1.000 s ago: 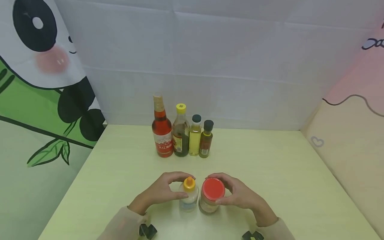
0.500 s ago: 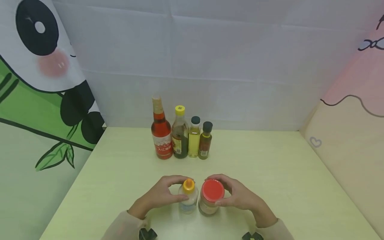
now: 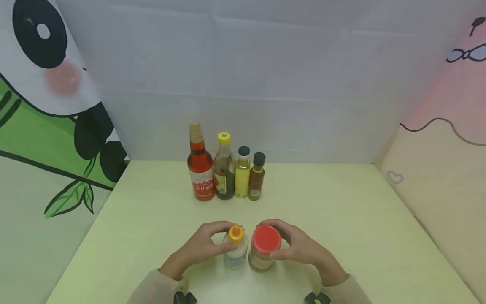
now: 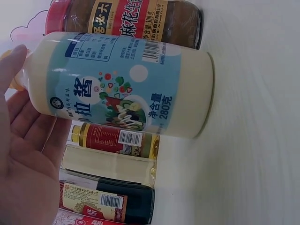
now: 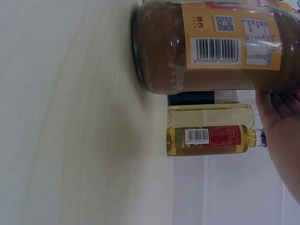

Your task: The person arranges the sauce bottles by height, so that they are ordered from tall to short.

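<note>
My left hand (image 3: 203, 244) grips a squeeze bottle of salad dressing (image 3: 236, 255) near its neck, thumb on the near side and fingers behind. The bottle has a yellow-orange nozzle cap, and its blue label (image 4: 117, 82) shows in the left wrist view. Beside it, my right hand (image 3: 296, 244) holds a glass jar of brown nut spread (image 3: 261, 260) just below its red lid (image 3: 267, 239). A barcode marks the tan label of the jar (image 5: 161, 51) in the right wrist view. Both containers stand upright and close together on the table. Some fingertips are hidden behind them.
Behind the hands stands a row of bottles: a tall red one (image 3: 201, 175), a dark one with a yellow cap (image 3: 225, 173), a pale yellow oil bottle (image 3: 242, 177) and a small dark-capped one (image 3: 256, 179). A white backdrop (image 3: 243, 84) closes off the table's far edge.
The head view has shifted slightly. Both hands keep their hold, and the bottle and jar stay in place on the table.
</note>
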Motion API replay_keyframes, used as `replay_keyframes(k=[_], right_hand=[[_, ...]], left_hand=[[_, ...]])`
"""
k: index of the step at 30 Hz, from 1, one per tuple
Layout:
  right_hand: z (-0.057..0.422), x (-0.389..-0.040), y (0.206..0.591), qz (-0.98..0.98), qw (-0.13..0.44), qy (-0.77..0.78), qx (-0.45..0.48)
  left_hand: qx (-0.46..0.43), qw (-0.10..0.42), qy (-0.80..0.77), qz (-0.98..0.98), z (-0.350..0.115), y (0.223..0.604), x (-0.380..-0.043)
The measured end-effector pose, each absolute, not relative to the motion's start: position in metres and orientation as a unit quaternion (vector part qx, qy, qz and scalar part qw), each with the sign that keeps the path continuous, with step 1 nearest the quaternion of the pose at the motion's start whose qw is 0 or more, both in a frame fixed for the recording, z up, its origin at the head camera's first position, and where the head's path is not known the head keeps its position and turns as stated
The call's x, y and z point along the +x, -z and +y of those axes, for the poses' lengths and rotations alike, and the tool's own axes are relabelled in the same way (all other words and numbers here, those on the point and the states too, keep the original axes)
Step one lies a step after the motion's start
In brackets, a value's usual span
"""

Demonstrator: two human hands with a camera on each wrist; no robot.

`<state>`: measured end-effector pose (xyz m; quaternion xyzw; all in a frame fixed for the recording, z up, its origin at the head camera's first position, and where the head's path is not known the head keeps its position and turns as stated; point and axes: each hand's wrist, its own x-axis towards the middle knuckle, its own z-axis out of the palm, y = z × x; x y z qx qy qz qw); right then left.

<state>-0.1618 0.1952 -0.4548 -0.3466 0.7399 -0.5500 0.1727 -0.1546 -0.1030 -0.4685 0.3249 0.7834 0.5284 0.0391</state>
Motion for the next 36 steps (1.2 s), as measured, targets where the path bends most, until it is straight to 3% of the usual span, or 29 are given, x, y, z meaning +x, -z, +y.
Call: replay_keyframes(k=[26, 36], right_hand=[[0.1949, -0.1638, 0.4586, 0.741, 0.149, 0.533, -0.381], [0.1932, -0.1605, 0.4573, 0.745, 0.147, 0.542, -0.359]], left_hand=[[0.332, -0.006, -0.551, 0.766, -0.0998, 0.4736, -0.1532], [0.334, 0.002, -0.530, 0.779, -0.1005, 0.4742, -0.1542]])
